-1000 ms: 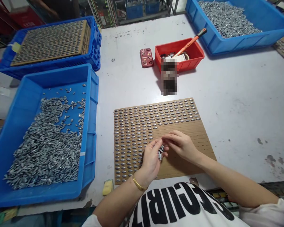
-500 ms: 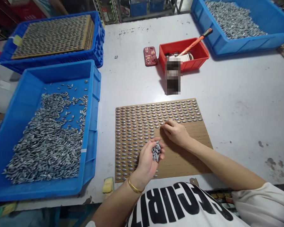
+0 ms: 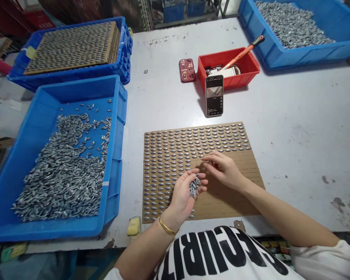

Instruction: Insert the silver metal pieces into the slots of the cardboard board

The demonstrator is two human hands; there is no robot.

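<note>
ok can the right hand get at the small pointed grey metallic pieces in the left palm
Likely yes: the right hand is close by, and the small grey metallic pieces lie largely uncovered in the cupped left hand.

The left hand (image 3: 182, 194) cups a small heap of metal pieces (image 3: 194, 187) above a cardboard sheet (image 3: 230, 204), and the right hand (image 3: 203, 161) hovers just beside it, thumb and fingers parted. Rows of pieces cover the sheet's far and left parts; its near right part is bare. At left on the tabletop (image 3: 294, 136), a blue bin (image 3: 113, 186) holds loose pieces, with a blue crate (image 3: 125, 58) of stacked sheets (image 3: 72, 46) beyond. Farther off, a phone (image 3: 214, 97) stands before a red box (image 3: 239, 81); a second blue bin (image 3: 303, 58) sits far right.
</note>
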